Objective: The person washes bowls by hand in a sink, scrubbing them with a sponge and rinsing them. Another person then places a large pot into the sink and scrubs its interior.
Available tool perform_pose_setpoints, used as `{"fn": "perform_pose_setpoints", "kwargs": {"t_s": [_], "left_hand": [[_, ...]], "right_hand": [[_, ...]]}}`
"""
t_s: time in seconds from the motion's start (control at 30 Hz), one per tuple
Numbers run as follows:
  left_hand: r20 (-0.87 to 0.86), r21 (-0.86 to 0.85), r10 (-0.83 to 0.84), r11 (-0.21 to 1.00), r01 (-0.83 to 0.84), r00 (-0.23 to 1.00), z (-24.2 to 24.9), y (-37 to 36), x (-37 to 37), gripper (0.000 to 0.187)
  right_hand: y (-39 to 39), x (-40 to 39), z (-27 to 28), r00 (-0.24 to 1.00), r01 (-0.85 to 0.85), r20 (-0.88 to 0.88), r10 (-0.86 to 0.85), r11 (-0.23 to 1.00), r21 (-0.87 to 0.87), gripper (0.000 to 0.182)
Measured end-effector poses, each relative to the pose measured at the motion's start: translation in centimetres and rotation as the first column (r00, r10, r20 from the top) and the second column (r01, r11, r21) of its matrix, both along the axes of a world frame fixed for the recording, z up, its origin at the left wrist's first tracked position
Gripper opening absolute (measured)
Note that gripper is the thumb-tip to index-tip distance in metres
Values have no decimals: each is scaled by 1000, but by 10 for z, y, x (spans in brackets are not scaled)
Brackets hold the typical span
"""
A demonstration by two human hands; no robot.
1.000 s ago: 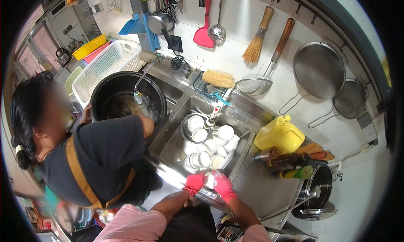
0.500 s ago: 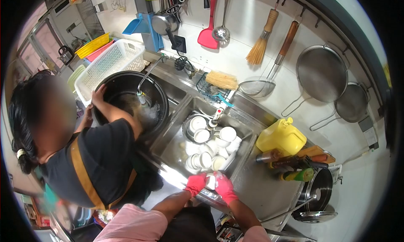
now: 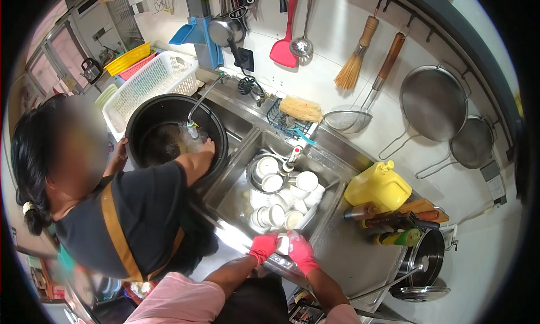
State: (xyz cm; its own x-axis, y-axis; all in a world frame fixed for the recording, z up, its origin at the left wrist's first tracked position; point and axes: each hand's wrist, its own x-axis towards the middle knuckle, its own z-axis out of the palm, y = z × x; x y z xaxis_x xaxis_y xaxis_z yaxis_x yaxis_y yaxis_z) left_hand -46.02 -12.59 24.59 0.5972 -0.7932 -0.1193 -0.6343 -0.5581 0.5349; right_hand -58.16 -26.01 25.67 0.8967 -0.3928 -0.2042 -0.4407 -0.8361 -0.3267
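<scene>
In a pink-red rubber glove, my left hand [image 3: 263,248] grips one side of a small white cup [image 3: 283,245] above the sink's near edge. My right hand [image 3: 301,249], gloved alike and flecked with white foam, holds the cup's other side; whether a sponge is under its fingers cannot be seen. Just beyond, several white cups [image 3: 274,216] lie heaped in the metal sink [image 3: 228,203]. A round metal bowl [image 3: 253,175] there holds more of them, beneath the faucet [image 3: 291,158].
At left, a co-worker [image 3: 140,222] leans over a large black tub [image 3: 135,127] with a running hose [image 3: 192,130]. A white basket [image 3: 126,101] stands behind it. Right of the sink are a yellow jug [image 3: 379,186] and bottles [image 3: 399,237]. Strainers [image 3: 433,103] hang on the wall.
The co-worker's hand has gone from the black tub's far-left rim to inside its right side, near the hose. My hands keep the cup in nearly the same place; the view shifts slightly.
</scene>
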Motion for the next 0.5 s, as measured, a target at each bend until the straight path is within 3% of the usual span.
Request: {"fn": "perform_pose_setpoints", "kwargs": {"t_s": [0.5], "left_hand": [[-3, 10, 2, 1000, -2, 1000, -5, 1, -1, 29]], "right_hand": [[1, 1, 2, 1000, 9, -19, -9, 1000, 25, 39]]}}
